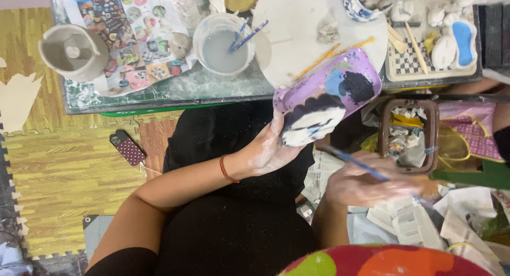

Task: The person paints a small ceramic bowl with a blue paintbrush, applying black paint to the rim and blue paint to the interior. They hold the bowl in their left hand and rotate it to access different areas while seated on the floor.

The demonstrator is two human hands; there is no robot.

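We hold a painted clay piece (328,98) up over our lap, just in front of the table edge (175,95). It is purple, with a blue patch, black blots and a white area near its lower end. Our left hand (271,151), smeared with white, is closed around that lower end from beneath, and a red string bracelet (225,169) sits on its wrist. Our right hand (372,183) is blurred; its fingers are closed on a thin blue paintbrush (353,162), whose tip points up toward the white part of the piece, though we cannot tell if it touches.

On the table behind stands a clear cup of cloudy water (223,45) with two more brushes in it, beside a round white board (313,32). A grey clay pot (71,50) stands at the far left. To our right a brown bin (408,135) holds crumpled paper.
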